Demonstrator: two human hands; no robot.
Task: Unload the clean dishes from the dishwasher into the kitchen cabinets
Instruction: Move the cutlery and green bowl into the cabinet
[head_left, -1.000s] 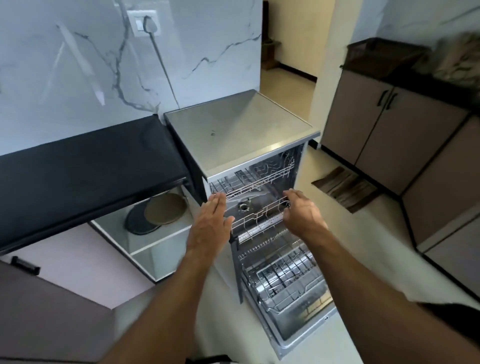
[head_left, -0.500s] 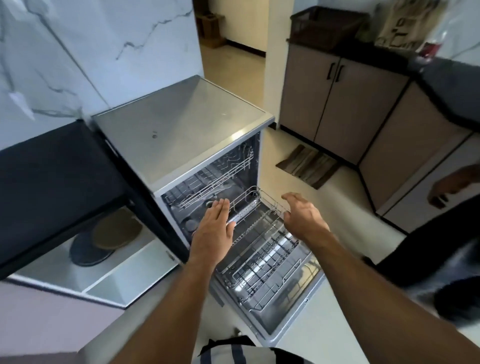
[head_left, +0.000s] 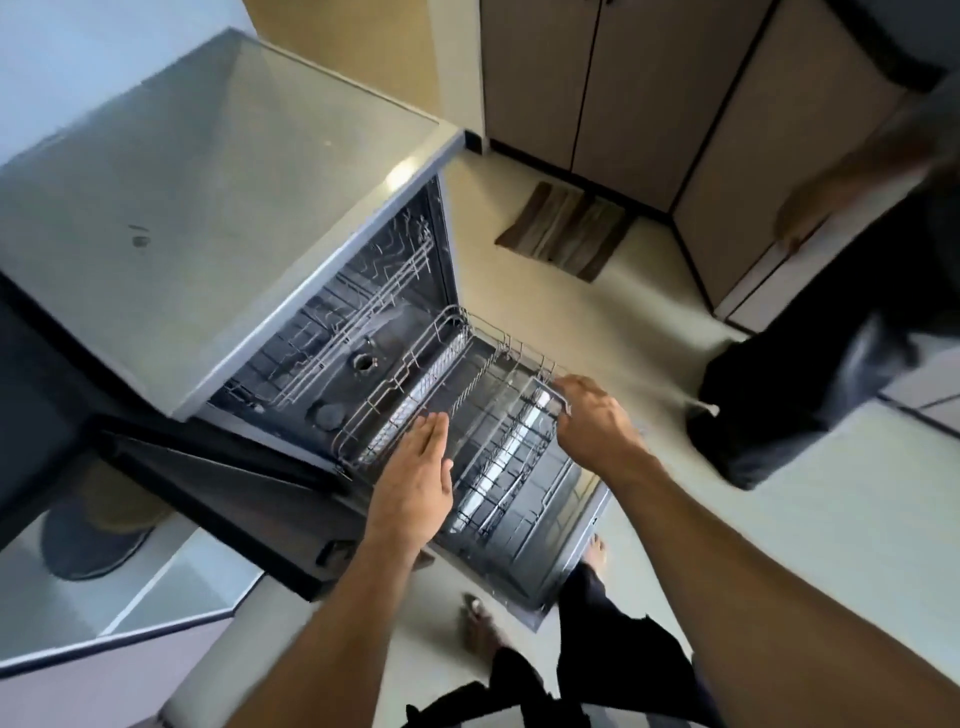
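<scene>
The steel dishwasher (head_left: 218, 197) stands open with its door (head_left: 566, 561) folded down flat. Its lower wire rack (head_left: 498, 415) is drawn out over the door and shows no dishes. The upper rack (head_left: 363, 306) sits inside the tub, also bare as far as I can see. My right hand (head_left: 592, 421) grips the rack's right rim with curled fingers. My left hand (head_left: 415, 478) hovers flat over the rack's left side, fingers straight and together.
Another person in dark clothes (head_left: 810, 374) stands close on the right. A striped rug (head_left: 566, 228) lies before closed brown cabinets (head_left: 597, 78). A low open cabinet (head_left: 98, 530) on the left holds round pans. My feet are by the door's edge.
The lower rack has slid further out over the door. My right hand has gone from open to gripping the rack's rim. The view has tipped downward and the other person has come closer.
</scene>
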